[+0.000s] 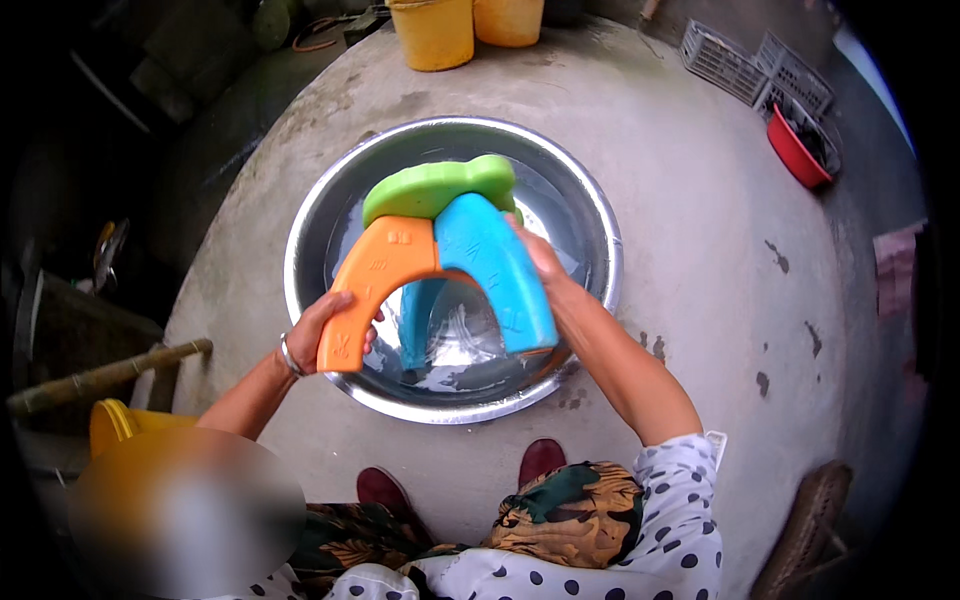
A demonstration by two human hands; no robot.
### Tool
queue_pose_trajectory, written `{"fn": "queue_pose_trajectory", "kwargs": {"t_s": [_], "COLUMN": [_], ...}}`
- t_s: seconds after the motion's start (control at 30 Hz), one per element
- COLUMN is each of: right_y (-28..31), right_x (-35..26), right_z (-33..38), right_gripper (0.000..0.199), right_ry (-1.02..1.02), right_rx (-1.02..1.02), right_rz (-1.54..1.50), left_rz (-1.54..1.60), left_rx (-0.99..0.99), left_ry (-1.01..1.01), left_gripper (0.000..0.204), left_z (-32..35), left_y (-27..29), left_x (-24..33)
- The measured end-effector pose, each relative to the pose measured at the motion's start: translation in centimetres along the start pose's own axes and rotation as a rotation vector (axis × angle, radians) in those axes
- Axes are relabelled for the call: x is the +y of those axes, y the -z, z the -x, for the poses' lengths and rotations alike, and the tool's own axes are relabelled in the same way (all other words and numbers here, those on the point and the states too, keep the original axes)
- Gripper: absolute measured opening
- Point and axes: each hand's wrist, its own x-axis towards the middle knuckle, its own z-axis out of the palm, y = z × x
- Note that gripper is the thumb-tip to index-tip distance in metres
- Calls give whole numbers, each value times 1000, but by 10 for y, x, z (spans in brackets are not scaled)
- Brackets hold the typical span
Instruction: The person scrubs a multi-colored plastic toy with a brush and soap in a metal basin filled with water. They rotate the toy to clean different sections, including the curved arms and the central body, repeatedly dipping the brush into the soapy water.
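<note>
A plastic child's stool (430, 192) with a green top and arched orange and blue legs is held tilted over a large round metal basin (612, 240). Shiny water shows in the basin through the stool's arch. My left hand (322, 325), with a bracelet at the wrist, is closed around the lower end of the orange leg. On the other side, my right hand (543, 262) grips the upper outer edge of the blue leg; some of its fingers are hidden behind the stool. Another blue leg shows behind the arch.
Yellow buckets (432, 35) stand at the far edge of the concrete floor (700, 260). Grey plastic crates (722, 62) and a red basin (797, 150) are at far right. A bamboo pole (110, 378) and a yellow container (112, 425) lie at left. My feet are just before the basin.
</note>
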Motion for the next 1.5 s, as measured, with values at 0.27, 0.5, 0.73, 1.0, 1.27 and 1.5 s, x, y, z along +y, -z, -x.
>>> {"fn": "queue_pose_trajectory", "kwargs": {"t_s": [0.27,0.5,0.73,1.0,1.27,1.5], "right_y": [-12,-8,0,-7,4,2], "right_x": [-14,-15,-31,-30,-47,-50], "right_z": [61,50,1,64,128,99], "right_gripper": [53,54,60,62,52,46], "right_ry": [-41,-148,-178,-117,-211,579], "right_rx": [-87,37,-69,-25,-93,-120], "right_rz": [61,152,157,266,283,1278], "left_rz": [-95,-61,-112,-106,-18,-111], "left_rx": [103,78,62,117,49,15], "left_ry": [-67,-9,-53,-120,-78,-91], "left_gripper": [49,45,45,48,47,51], "left_z": [1,-5,-4,-5,-5,-8], "left_y": [2,0,-20,-15,-13,-18], "left_x": [3,3,-2,-6,1,6]}}
